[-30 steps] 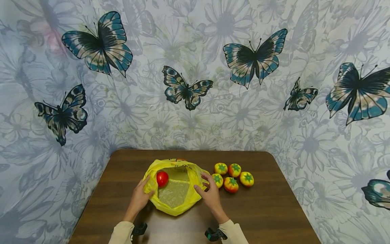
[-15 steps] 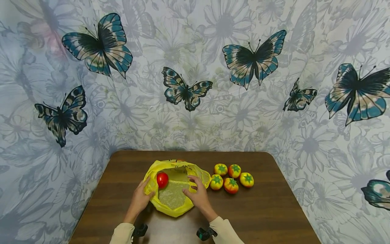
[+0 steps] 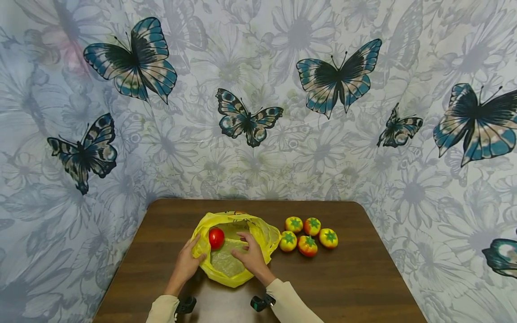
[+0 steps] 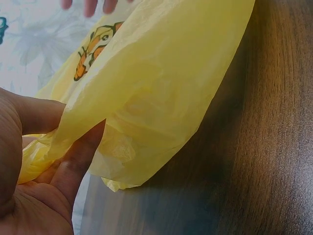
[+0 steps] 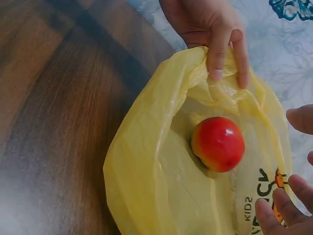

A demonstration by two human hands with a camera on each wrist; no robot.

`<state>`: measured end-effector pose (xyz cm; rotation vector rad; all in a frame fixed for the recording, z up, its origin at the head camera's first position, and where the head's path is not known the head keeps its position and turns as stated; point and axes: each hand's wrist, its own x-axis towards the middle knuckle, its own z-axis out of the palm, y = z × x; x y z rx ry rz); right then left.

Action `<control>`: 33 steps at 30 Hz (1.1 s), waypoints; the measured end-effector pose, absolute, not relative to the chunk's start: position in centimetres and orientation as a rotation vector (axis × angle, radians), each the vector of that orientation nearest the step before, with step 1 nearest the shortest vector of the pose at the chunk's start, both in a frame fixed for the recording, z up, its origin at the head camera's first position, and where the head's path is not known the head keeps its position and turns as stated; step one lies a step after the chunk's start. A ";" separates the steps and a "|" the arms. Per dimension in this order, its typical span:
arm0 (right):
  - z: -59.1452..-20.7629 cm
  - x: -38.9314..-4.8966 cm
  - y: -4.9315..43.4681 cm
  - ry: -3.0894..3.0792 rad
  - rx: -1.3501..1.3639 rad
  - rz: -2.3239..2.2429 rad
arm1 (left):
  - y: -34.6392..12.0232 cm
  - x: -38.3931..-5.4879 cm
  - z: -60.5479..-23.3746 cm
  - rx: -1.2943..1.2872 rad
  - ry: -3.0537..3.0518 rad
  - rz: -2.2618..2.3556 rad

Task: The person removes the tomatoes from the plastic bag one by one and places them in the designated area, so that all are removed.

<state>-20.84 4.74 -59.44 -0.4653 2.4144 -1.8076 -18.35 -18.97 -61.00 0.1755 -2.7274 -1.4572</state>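
Note:
A yellow plastic bag (image 3: 232, 280) stands with its mouth spread wide on the table. Inside, toward its left wall, lies a glossy red tomato-like fruit (image 5: 218, 144) with a yellowish lower side. My left hand (image 3: 185, 264) pinches the bag's left rim, thumb on one side of the plastic and fingers on the other, as the left wrist view shows. Over the bag's mouth, right of the red fruit, hovers my right hand (image 3: 251, 256), fingers apart and slightly bent, with nothing in them.
Right of the bag, several yellow-and-red tomato-like fruits (image 3: 308, 246) with green star-shaped tops sit in a close group. The brown wooden table (image 3: 347, 282) ends at the back against a butterfly-patterned wall covering (image 3: 250, 170).
My right hand has left the bag's right rim and moved left over the mouth toward the red fruit. The left hand still holds the left rim.

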 end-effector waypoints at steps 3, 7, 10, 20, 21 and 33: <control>-60.4 -21.5 4.0 2.410 -0.458 -1.783 | -19.0 -18.2 -60.9 0.169 -2.718 -1.450; -60.8 -22.0 2.9 2.399 -0.426 -1.763 | -19.1 -18.1 -60.8 0.158 -2.712 -1.435; -61.0 -22.4 2.2 2.390 -0.414 -1.745 | -19.1 -18.1 -60.7 0.161 -2.710 -1.435; -61.4 -23.8 0.3 2.394 -0.422 -1.645 | -19.1 -18.1 -60.8 0.156 -2.697 -1.432; -61.5 -23.9 0.1 2.398 -0.409 -1.631 | -19.1 -18.1 -60.9 0.159 -2.695 -1.434; -62.7 -24.8 -1.4 2.525 -0.354 -1.429 | -18.6 -18.0 -61.0 0.172 -2.700 -1.470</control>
